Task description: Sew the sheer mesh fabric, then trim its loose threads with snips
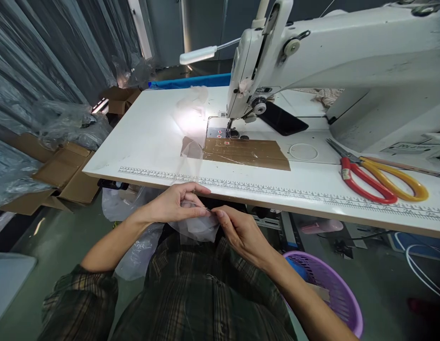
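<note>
My left hand (182, 202) pinches sheer white fabric (197, 227) just in front of the table's near edge. Close beside it, my right hand (237, 229) has thumb and forefinger closed at the fabric's edge, on a small dark thing too tiny to name. The fabric hangs over my lap, and a sheer strip (189, 163) lies up the table toward the sewing machine (248, 80). Under the machine's needle and presser foot (230, 128) is the metal plate, with brown tape (246, 152) in front of it.
Scissors (376, 175) with red and yellow handles lie at the right of the table (145, 137). A black phone (284, 118) rests behind the needle area. Below right stands a purple basket (342, 296); cardboard boxes (67, 168) and plastic wrap (74, 125) are at left.
</note>
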`<state>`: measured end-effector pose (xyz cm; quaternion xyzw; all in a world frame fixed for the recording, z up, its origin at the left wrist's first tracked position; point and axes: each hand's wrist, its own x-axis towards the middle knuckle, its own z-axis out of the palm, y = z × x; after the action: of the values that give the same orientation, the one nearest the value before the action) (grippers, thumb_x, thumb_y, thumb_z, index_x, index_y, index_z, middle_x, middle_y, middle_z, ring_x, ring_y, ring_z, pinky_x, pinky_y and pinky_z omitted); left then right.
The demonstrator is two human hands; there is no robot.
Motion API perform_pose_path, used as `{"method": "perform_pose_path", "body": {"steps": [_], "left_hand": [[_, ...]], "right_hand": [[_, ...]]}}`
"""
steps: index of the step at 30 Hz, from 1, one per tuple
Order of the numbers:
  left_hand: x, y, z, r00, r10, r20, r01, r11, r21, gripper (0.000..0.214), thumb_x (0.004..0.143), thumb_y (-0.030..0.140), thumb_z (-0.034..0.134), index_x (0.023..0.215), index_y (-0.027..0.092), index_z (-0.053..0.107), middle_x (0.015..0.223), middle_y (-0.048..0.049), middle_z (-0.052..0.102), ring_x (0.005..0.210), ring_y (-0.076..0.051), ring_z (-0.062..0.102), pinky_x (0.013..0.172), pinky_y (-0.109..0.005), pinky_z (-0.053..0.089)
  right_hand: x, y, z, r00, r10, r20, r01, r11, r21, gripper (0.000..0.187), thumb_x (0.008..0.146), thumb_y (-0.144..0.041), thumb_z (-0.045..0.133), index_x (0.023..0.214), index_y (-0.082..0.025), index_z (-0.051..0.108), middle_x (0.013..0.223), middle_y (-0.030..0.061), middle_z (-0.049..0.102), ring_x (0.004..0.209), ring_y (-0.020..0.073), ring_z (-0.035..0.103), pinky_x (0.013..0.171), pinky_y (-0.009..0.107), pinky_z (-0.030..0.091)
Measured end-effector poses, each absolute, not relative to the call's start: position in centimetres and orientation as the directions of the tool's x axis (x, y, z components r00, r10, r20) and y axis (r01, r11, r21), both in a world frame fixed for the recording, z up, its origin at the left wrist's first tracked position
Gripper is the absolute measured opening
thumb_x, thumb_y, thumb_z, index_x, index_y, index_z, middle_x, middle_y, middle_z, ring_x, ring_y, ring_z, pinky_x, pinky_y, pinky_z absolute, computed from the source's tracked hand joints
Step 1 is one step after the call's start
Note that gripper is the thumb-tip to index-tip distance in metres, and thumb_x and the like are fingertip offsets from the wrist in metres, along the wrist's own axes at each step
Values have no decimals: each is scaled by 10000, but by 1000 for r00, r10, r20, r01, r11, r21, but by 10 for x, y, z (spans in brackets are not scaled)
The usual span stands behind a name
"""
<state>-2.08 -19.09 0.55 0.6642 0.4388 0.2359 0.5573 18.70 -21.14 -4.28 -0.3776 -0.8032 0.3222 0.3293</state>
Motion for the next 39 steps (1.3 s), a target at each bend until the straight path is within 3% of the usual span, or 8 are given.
{"method": "perform_pose_path", "body": {"steps": [7,12,17,30,33,36,39], "left_hand": [[-20,-194,5,461,869,-180,388,-16,921,524,789,291,687,1251,134,495,857,-69,745,720,-140,652,629,-237,430],[-18,-195,9,452,870,-197,405,-4,914,571,780,273,687,1280,122,455,833,-67,737,732,-146,652,645,-247,451],[-17,-195,3,461,868,-184,404,-21,914,576,784,317,689,1272,132,447,803,-49,724,721,-151,651,653,-263,473],[-18,-194,-3,464,869,-169,401,-36,915,596,786,301,695,1295,143,429,812,-43,731,724,-143,656,660,-247,470],[-17,-193,-5,467,866,-180,380,-13,925,604,782,284,704,1292,128,421,816,-55,737,756,-153,672,697,-258,474],[-17,-192,-6,479,855,-199,333,32,942,613,783,272,707,1295,116,408,840,-78,741,792,-166,687,712,-266,470],[-18,-190,-5,478,852,-213,305,67,950,610,779,280,712,1285,111,418,842,-83,738,764,-160,677,684,-259,450]], "right_hand": [[184,-216,-38,-472,841,266,515,507,-691,347,983,-348,353,880,-189,644,703,50,664,544,140,539,519,248,351],[182,-217,-41,-440,866,236,567,472,-675,393,978,-395,363,753,-180,603,620,30,606,490,123,476,488,244,301],[177,-219,-47,-378,899,224,508,403,-761,428,973,-419,353,624,-206,475,525,-23,465,460,104,352,448,229,266],[171,-225,-54,-313,935,165,513,313,-799,417,963,-443,347,625,-214,428,528,-38,404,464,108,343,466,237,263],[173,-221,-60,-296,949,105,415,227,-881,435,958,-497,349,651,-207,455,555,-37,408,490,110,353,478,238,281],[179,-216,-60,-322,946,43,220,119,-968,482,951,-580,306,804,-194,554,586,-37,419,522,120,379,476,236,307],[181,-213,-56,-409,912,8,107,57,-993,451,876,-624,463,933,-190,572,601,-51,429,541,119,388,489,233,328]]}}
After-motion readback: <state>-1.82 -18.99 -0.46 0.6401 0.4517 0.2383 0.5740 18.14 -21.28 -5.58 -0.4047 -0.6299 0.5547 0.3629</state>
